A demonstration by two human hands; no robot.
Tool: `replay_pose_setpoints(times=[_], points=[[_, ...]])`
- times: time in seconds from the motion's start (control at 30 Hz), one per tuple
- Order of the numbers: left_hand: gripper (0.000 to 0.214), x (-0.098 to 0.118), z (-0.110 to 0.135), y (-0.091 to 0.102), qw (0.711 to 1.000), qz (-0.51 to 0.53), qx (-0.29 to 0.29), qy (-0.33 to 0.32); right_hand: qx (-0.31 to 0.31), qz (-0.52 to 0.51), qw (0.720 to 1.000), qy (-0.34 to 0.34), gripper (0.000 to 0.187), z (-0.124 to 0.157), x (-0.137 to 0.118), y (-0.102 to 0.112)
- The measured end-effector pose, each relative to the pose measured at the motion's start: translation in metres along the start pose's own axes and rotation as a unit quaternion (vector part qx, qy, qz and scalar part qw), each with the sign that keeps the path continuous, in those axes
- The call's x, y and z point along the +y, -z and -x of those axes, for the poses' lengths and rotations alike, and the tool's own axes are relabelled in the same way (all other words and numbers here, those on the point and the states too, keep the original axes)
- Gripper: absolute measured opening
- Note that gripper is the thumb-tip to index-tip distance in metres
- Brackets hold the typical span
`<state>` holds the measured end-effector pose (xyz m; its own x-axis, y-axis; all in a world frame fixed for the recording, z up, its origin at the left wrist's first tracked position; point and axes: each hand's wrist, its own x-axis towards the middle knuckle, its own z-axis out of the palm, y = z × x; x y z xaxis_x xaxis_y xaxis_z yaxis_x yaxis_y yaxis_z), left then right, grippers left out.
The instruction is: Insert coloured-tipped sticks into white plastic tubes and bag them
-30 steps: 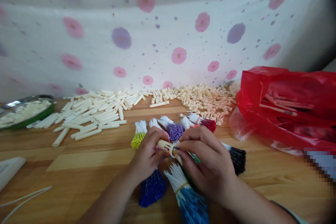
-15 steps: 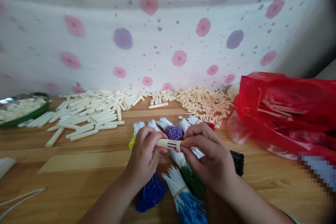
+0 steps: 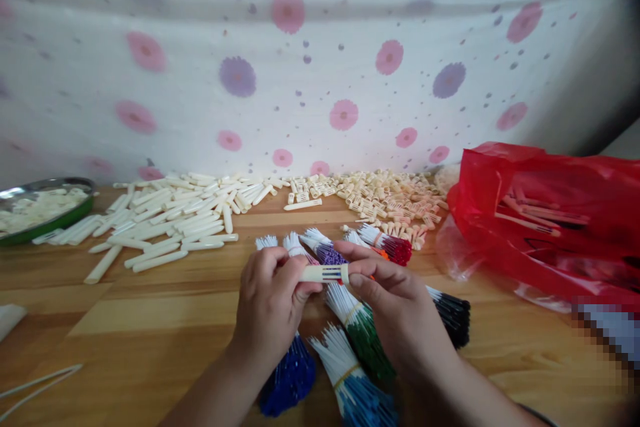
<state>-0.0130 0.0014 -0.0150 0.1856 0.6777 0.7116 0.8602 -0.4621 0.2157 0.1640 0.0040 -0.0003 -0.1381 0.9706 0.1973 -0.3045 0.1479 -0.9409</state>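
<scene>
A short cream multicolour pen with dark slots and a spot of red near its right end lies level between my hands. My left hand is closed around its left part, thumb and fingers hiding that end. The thumb and a finger of my right hand pinch the pen's right end, while another finger is lifted above it. Below and around my hands lie bundles of pen refills: blue, light blue, green, black, purple and red.
Loose cream pen barrels are heaped at the back left, beside a green-rimmed dish of white pieces. Small slotted cream parts are piled at the back centre. A red plastic bag holding pens stands at the right.
My right hand's fingers have shifted at the pen's right end, one now raised and straighter. My left hand keeps its hold. The view has moved slightly.
</scene>
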Motion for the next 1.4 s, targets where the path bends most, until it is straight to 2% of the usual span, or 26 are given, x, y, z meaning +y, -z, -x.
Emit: replay_pose_setpoints(times=[0.2, 0.27, 0.33, 0.37, 0.4, 0.43, 0.53, 0.6, 0.7, 0.77, 0.83, 0.9, 1.03, 1.2, 1.27, 1.4], points=[[0.028, -0.001, -0.002, -0.001, 0.998, 0.054, -0.029, 0.032, -0.041, -0.029, 0.999, -0.010, 0.006, -0.002, -0.003, 0.004], [0.028, -0.004, -0.004, -0.001, 0.993, 0.088, -0.057, 0.052, -0.034, 0.007, 0.999, 0.032, 0.009, -0.005, -0.007, 0.009], [0.028, -0.009, -0.007, -0.001, 0.986, 0.124, -0.076, 0.075, 0.002, 0.093, 0.988, 0.120, 0.011, -0.004, -0.013, 0.018], [0.027, -0.011, -0.009, -0.002, 0.983, 0.140, -0.083, 0.088, 0.019, 0.161, 0.972, 0.171, 0.012, -0.001, -0.017, 0.023], [0.027, -0.013, -0.010, -0.002, 0.977, 0.155, -0.098, 0.106, 0.008, 0.236, 0.951, 0.199, 0.010, 0.004, -0.021, 0.028], [0.026, -0.014, -0.011, -0.002, 0.968, 0.177, -0.118, 0.134, -0.033, 0.308, 0.929, 0.205, 0.009, 0.011, -0.025, 0.033], [0.024, -0.011, -0.013, 0.000, 0.922, 0.266, -0.200, 0.199, -0.205, 0.468, 0.851, 0.122, 0.006, 0.041, -0.034, 0.042], [0.023, -0.005, -0.012, 0.003, 0.902, 0.295, -0.237, 0.208, -0.253, 0.525, 0.810, 0.072, 0.008, 0.064, -0.034, 0.043], [0.024, 0.004, -0.008, 0.005, 0.887, 0.305, -0.280, 0.205, -0.241, 0.559, 0.791, 0.060, 0.021, 0.089, -0.029, 0.040], [0.024, 0.008, -0.006, 0.006, 0.860, 0.321, -0.338, 0.208, -0.228, 0.567, 0.789, 0.065, 0.030, 0.097, -0.023, 0.036], [0.023, 0.009, -0.005, 0.005, 0.828, 0.334, -0.401, 0.204, -0.225, 0.573, 0.785, 0.071, 0.030, 0.099, -0.016, 0.032], [0.021, 0.008, -0.006, 0.004, 0.809, 0.336, -0.442, 0.194, -0.223, 0.579, 0.779, 0.085, 0.025, 0.097, -0.007, 0.029], [0.019, 0.002, -0.007, 0.002, 0.810, 0.323, -0.455, 0.181, -0.194, 0.591, 0.773, 0.123, 0.017, 0.084, 0.007, 0.021], [0.014, -0.006, -0.006, 0.000, 0.825, 0.306, -0.449, 0.154, -0.185, 0.590, 0.783, 0.076, 0.018, 0.069, 0.003, 0.008], [0.012, -0.007, -0.005, -0.001, 0.833, 0.299, -0.444, 0.140, -0.196, 0.607, 0.768, 0.053, 0.019, 0.066, -0.002, 0.003], [0.008, -0.006, -0.002, -0.007, 0.840, 0.295, -0.440, 0.120, -0.188, 0.663, 0.724, 0.035, 0.009, 0.063, -0.003, -0.004]])
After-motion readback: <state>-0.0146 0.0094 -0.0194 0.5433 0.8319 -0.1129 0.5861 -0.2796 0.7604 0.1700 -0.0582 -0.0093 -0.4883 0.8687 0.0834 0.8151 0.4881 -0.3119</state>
